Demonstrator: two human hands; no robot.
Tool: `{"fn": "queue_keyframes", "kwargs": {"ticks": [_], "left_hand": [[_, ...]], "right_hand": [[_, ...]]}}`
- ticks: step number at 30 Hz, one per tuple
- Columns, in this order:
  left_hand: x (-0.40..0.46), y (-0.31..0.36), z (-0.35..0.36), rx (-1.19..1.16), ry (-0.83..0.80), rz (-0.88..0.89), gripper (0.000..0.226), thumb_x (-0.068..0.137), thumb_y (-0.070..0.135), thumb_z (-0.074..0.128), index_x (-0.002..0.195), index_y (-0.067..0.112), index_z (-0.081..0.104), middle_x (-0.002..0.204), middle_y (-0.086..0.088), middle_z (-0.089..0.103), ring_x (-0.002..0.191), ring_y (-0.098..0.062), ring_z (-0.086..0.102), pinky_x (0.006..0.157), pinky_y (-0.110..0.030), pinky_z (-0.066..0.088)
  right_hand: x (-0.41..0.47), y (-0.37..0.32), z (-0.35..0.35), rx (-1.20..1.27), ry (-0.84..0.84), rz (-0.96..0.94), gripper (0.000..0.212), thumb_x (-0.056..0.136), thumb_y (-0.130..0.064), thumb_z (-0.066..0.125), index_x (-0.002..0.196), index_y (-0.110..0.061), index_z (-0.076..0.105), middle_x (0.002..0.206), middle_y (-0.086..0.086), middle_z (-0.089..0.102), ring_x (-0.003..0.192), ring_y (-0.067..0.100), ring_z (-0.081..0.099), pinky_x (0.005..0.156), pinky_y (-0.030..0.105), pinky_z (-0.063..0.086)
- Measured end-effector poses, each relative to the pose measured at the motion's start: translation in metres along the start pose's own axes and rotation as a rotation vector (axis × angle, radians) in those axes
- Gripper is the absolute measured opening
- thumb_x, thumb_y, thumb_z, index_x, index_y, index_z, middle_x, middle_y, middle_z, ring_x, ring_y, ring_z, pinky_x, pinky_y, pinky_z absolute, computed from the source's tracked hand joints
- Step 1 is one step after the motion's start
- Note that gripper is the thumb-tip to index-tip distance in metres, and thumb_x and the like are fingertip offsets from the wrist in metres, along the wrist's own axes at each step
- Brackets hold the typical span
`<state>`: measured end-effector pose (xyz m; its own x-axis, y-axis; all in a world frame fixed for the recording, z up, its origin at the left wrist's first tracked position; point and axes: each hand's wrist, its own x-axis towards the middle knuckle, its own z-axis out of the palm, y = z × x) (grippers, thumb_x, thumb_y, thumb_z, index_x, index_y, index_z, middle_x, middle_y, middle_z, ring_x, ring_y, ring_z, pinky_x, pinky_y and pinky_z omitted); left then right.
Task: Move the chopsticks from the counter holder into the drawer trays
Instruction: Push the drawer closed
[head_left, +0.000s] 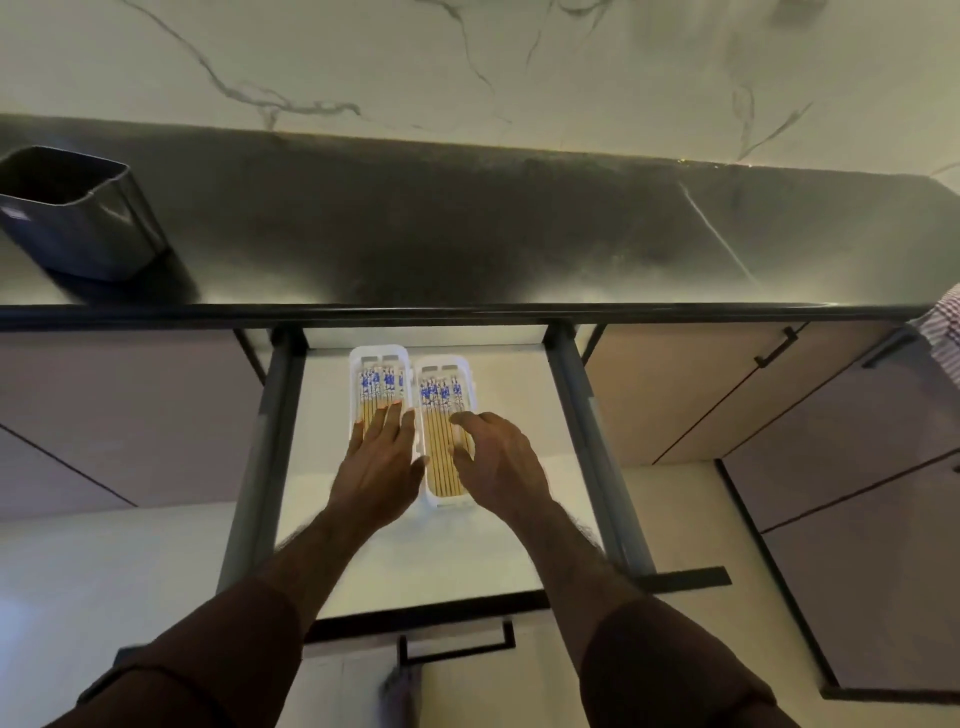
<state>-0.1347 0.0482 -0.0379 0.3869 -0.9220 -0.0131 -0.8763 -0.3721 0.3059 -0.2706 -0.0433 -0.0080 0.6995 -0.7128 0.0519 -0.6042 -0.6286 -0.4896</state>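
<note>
Two white trays lie side by side in the open drawer (519, 561). The left tray (378, 354) and the right tray (444, 365) each hold several wooden chopsticks with blue-patterned tops (441, 441). My left hand (382, 457) lies flat over the near half of the left tray, fingers spread. My right hand (498, 457) rests on the right side of the right tray, fingers curled loosely onto the chopsticks. The dark grey counter holder (78, 218) stands at the far left of the counter; I see no chopsticks in it.
The dark counter (467, 234) runs across, with a marble wall behind. Closed cabinet doors flank the drawer, with handles at right (776, 348). The drawer's front handle (457, 642) is near me. A striped cloth (945, 332) shows at the right edge.
</note>
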Motion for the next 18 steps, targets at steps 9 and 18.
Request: {"fn": "queue_keyframes", "kwargs": {"ticks": [9,18], "left_hand": [[-0.103,-0.005,-0.03,0.003,0.127,-0.119,0.066,0.1,0.043,0.033,0.153,0.012,0.008,0.163,-0.01,0.007,0.15,-0.026,0.002,0.12,-0.046,0.003],[-0.208,-0.014,-0.004,-0.078,0.106,-0.077,0.086,0.09,0.067,0.017,0.146,0.018,-0.027,0.157,-0.004,-0.026,0.146,-0.019,-0.021,0.118,-0.04,-0.007]], "right_hand": [[-0.077,-0.041,-0.025,0.052,0.059,-0.07,0.04,0.094,-0.029,0.059,0.132,-0.021,0.055,0.132,0.003,0.061,0.119,0.024,0.056,0.098,0.041,0.048],[-0.169,-0.063,0.003,0.078,0.194,-0.091,0.034,0.091,-0.033,0.061,0.121,-0.016,0.063,0.118,0.003,0.067,0.11,0.019,0.059,0.087,0.028,0.048]]}}
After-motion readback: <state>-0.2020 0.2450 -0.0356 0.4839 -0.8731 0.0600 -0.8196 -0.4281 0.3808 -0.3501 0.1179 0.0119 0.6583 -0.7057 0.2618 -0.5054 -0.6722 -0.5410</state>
